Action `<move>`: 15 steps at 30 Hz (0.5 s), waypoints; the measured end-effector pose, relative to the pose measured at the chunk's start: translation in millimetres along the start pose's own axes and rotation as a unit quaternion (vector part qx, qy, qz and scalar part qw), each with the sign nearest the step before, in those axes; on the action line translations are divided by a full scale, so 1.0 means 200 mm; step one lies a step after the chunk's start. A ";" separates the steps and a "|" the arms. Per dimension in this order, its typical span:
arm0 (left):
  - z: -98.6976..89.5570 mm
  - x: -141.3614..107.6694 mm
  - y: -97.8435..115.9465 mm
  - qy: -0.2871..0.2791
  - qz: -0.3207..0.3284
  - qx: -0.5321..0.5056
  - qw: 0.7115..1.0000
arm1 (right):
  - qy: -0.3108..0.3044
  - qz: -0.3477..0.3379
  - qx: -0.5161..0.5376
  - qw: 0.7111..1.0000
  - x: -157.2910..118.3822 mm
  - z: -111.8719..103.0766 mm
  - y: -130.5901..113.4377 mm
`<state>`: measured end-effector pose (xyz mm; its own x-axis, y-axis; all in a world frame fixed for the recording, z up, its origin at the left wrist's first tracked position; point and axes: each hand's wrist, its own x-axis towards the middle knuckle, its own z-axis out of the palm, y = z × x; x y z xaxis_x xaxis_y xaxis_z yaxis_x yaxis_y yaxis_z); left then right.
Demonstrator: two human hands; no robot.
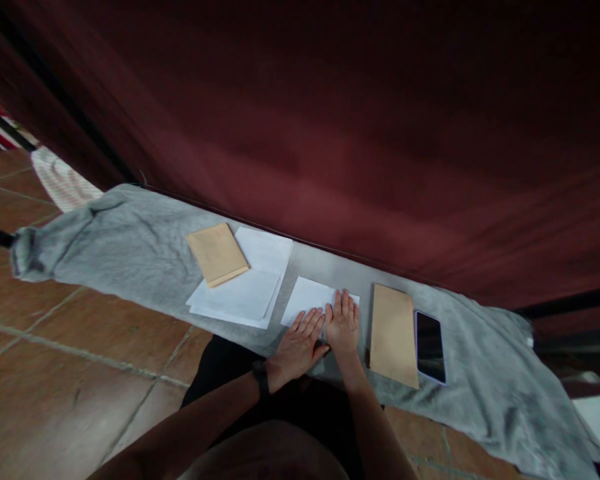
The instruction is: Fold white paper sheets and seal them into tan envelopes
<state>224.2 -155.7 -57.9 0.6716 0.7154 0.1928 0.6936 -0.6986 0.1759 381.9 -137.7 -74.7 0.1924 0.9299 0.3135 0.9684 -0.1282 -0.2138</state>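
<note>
A white sheet of paper [306,293], smaller than the sheets beside it and possibly folded, lies under both my hands. My left hand [297,348] rests flat on its near left part, fingers stretched out. Over its right part lies my right hand [343,325], also flat with the fingers extended. To the left is a stack of larger white sheets [240,293], with a brown envelope [218,253] across its upper left corner. Another brown envelope [393,337] lies to the right of my right hand.
A phone [431,347] with a dark screen lies just right of the right envelope. Grey cloth [130,243] covers the narrow surface. Behind it hangs a dark red curtain [300,153]. Brown floor tiles [75,380] show below.
</note>
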 end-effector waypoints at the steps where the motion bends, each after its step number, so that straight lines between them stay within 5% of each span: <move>1: 0.00 -0.01 -0.01 -0.002 0.001 0.000 1.000 | -0.003 0.004 0.002 1.000 0.00 0.00 0.00; 15: -0.11 -0.12 -0.11 -0.006 0.013 0.001 1.000 | -0.018 -0.027 0.001 0.999 -0.04 -0.01 0.00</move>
<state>187.6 -157.3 -44.3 0.6923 0.6970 0.1867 0.6765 -0.7170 0.1683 381.5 -145.5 -76.3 0.1347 0.9473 0.2908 0.9767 -0.0774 -0.2001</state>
